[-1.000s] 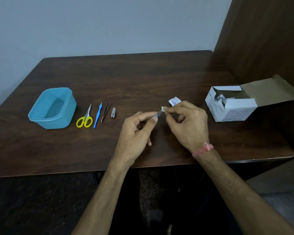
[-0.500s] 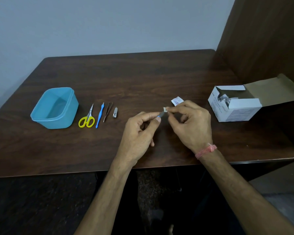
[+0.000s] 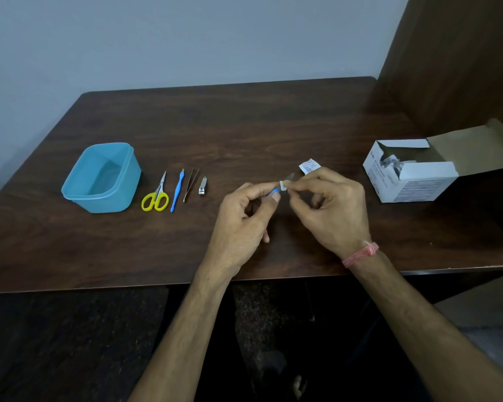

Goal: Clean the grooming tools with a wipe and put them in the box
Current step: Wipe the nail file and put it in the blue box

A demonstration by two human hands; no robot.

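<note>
- Wiping the small blue-handled tool right now: our left hand pinches its handle, our right hand pinches a folded wipe round the metal end, both well right of the blue box.
- We'd keep the left grip firm and draw the wipe along the blade toward the tip, then turn it.
- Scissors, a blue stick tool, tweezers and nail clipper lie in a row on the counter just right of the box, not yet put in.
- Hard to make out: the tool's tip is blurry, and most of its handle hides in our fingers. The torn sachet peeks out behind the right hand.
</note>
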